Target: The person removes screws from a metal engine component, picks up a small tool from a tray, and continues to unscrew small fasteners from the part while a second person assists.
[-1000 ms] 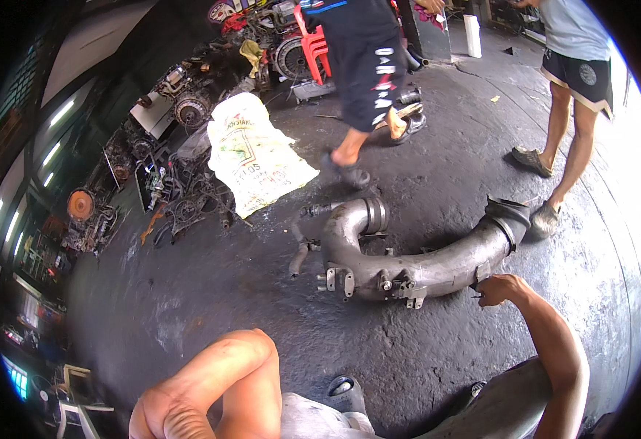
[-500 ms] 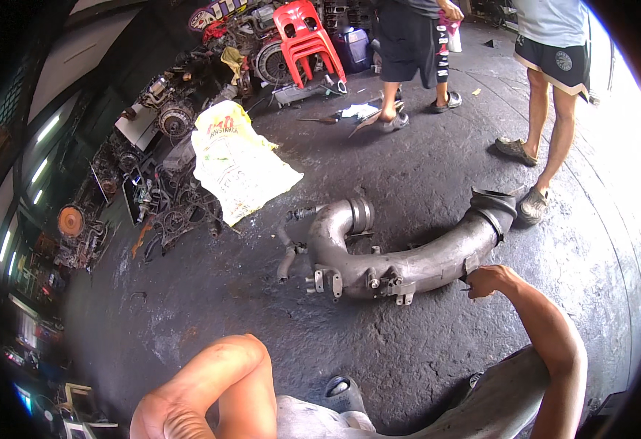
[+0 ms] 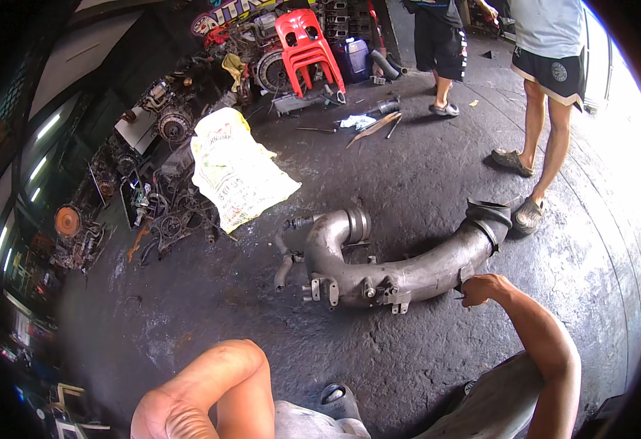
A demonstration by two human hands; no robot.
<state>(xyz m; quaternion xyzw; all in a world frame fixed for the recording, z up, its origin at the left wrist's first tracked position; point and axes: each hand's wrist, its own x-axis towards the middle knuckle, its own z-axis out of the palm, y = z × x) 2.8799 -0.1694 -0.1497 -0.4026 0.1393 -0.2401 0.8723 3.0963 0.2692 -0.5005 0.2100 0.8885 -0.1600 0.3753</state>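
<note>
A large grey curved metal pipe (image 3: 408, 274) lies on the dark floor in front of me. Small brackets and fittings stick out along its near side. Its right end carries a dark flexible sleeve (image 3: 488, 214) held by a band. My right hand (image 3: 483, 290) is closed beside the pipe's near right side, fingers pinched at a small bracket there. Something small and dark shows at the fingertips, too small to name. At the lower left my left arm (image 3: 214, 373) is bent sharply, and its hand does not show.
A white-yellow sack (image 3: 236, 172) lies beyond the pipe, near piled engine parts (image 3: 170, 212). Stacked red chairs (image 3: 307, 47) stand at the back. One person in sandals (image 3: 529, 216) stands close to the sleeve end; another person (image 3: 441, 51) is farther back. Loose tools (image 3: 375, 128) lie on the floor.
The farther person has stepped right, uncovering tools and a dark bent hose at the back. My view has shifted slightly. My right hand stays at the same spot on the pipe.
</note>
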